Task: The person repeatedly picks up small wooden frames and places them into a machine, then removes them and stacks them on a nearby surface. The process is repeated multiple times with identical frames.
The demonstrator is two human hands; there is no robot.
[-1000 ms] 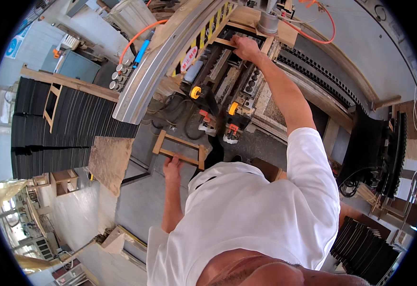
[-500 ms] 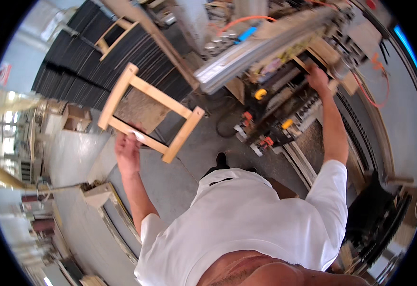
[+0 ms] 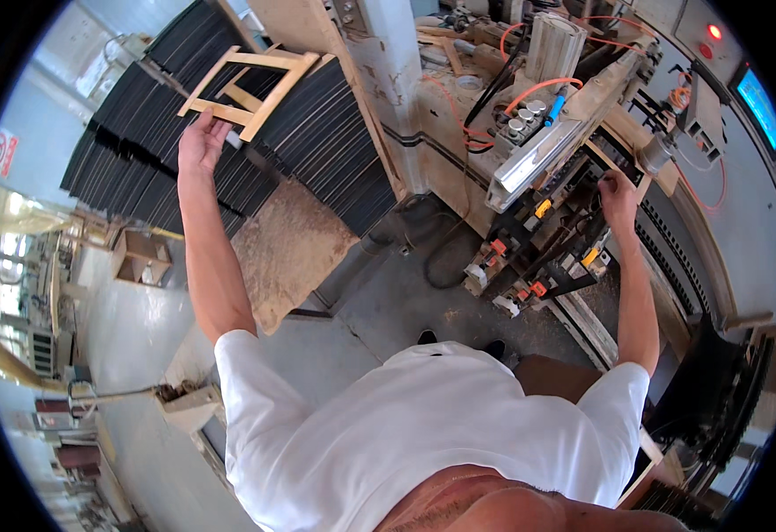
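Note:
My left hand (image 3: 202, 144) is stretched far forward, with its fingers closed on the near rail of a pale wooden frame (image 3: 270, 97). The four-sided frame is held over a tall stack of dark sheets (image 3: 304, 124), and another wooden frame (image 3: 244, 97) shows partly behind it. On the right, my right hand (image 3: 618, 199) is at the clamping machine (image 3: 538, 253), with curled fingers beside its dark bars. Whatever those fingers may hold is too small to make out. A pale wooden strip (image 3: 602, 157) lies in the machine just beyond them.
A metal beam (image 3: 552, 137) crosses above the machine. Orange-tipped clamps (image 3: 538, 289) jut toward me. A brown board (image 3: 290, 244) lies below the stack. At the right edge are a lit screen (image 3: 760, 106) and a red light (image 3: 714, 33). A box (image 3: 141, 257) stands on the floor at left.
My left hand has carried the wooden frame forward and left, from above the floor to over the dark stack. My right hand has shifted slightly nearer and right, away from the wooden strip.

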